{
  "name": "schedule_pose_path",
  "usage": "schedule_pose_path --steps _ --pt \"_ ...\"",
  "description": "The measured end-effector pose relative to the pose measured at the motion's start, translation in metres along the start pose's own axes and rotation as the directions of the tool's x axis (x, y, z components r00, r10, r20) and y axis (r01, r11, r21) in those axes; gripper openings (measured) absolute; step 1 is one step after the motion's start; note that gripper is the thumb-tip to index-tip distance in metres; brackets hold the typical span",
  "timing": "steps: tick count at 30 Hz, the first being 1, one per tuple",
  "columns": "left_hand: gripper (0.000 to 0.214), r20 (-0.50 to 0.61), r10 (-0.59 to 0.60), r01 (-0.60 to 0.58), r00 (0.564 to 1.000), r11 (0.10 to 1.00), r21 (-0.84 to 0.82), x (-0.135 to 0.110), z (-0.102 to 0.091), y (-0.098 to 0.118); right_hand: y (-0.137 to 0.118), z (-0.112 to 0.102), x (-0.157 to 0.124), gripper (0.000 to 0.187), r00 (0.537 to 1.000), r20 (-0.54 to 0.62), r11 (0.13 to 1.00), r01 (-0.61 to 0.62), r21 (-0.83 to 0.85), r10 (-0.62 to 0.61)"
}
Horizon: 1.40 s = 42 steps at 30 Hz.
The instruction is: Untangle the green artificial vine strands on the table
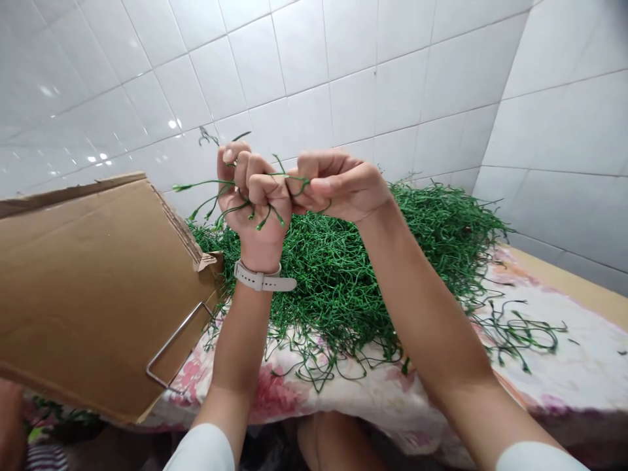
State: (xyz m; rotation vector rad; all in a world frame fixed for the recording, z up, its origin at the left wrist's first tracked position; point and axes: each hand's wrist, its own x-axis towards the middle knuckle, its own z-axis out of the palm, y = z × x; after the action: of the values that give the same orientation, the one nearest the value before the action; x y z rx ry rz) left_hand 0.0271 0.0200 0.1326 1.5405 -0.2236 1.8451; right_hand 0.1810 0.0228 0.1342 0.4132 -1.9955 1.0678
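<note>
My left hand, with a pale watch strap on its wrist, is curled around several thin green stems. Their small bud-like tips stick out between the fingers to the left and below. Close beside it, my right hand pinches a thin green stem between thumb and forefinger. The two hands meet or nearly meet, and the stem runs between them. Behind and beneath them spreads a large tangled pile of green stems, partly covered by my forearms.
A brown cardboard sheet or box stands tilted at the left, with a bent metal wire frame at its lower corner. Loose stems lie on the floral tablecloth. White wall tiles rise behind. Part of another person shows at lower left.
</note>
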Motion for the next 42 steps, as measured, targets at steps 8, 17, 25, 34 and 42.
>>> schedule_pose_path --steps 8,17,25,34,42 --pt "0.034 -0.187 0.238 -0.228 0.953 0.971 0.075 -0.003 0.012 0.031 0.056 0.033 0.024 0.060 0.959 -0.221 0.890 0.252 0.380 -0.178" --pt "0.029 -0.059 0.126 -0.122 0.990 0.990 0.069 0.014 -0.020 0.033 0.023 0.011 0.016 0.049 0.949 -0.316 0.993 0.033 0.112 0.004" --pt "0.024 -0.029 0.006 -0.002 1.000 0.992 0.127 0.014 -0.006 0.043 -0.002 -0.036 -0.011 0.018 0.677 -0.735 0.559 -0.623 -0.546 0.035" --pt "0.031 0.003 -0.171 0.163 0.985 0.942 0.292 0.014 0.008 0.031 -0.015 -0.030 -0.005 0.012 0.730 -0.658 0.711 -0.364 -0.602 -0.183" --pt "0.021 -0.026 -0.144 0.146 0.989 0.966 0.212 0.008 0.020 0.022 -0.041 0.007 0.001 0.020 0.891 -0.415 0.858 -0.059 -0.510 -0.185"
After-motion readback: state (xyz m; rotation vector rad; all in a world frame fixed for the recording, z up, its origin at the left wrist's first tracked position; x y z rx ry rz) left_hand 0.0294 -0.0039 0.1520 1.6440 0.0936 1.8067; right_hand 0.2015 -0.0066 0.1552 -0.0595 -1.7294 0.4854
